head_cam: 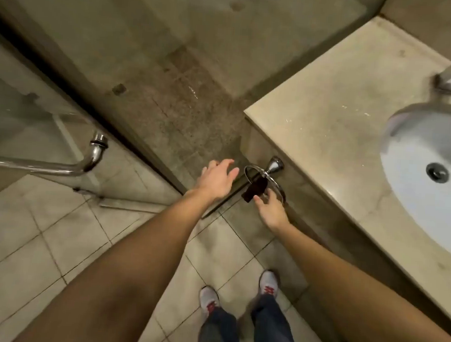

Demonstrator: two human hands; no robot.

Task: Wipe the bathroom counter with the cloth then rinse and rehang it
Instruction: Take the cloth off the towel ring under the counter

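Bathroom: tiled floor [64, 240], stone counter [327, 129] with white sink [417, 161].
Cloth [255, 189]: dark, draped through the chrome ring [251, 167] on the counter's side.
Left grip [217, 178]: spread, empty, just beside the ring.
Right grip [269, 210]: fingertips at the cloth's lower end (pinch or mere touch, you cannot tell).
Risk: tug one end alone and your cloth may slide off onto the floor.

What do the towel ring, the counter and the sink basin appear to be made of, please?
Towel ring: polished chromed metal, judging by its mirror-like glints.
Counter: beige stone, perhaps marble, smooth with faint mottling and a soft sheen; it could be imitation.
Sink basin: probably glossy white ceramic, given its bright, even glaze.
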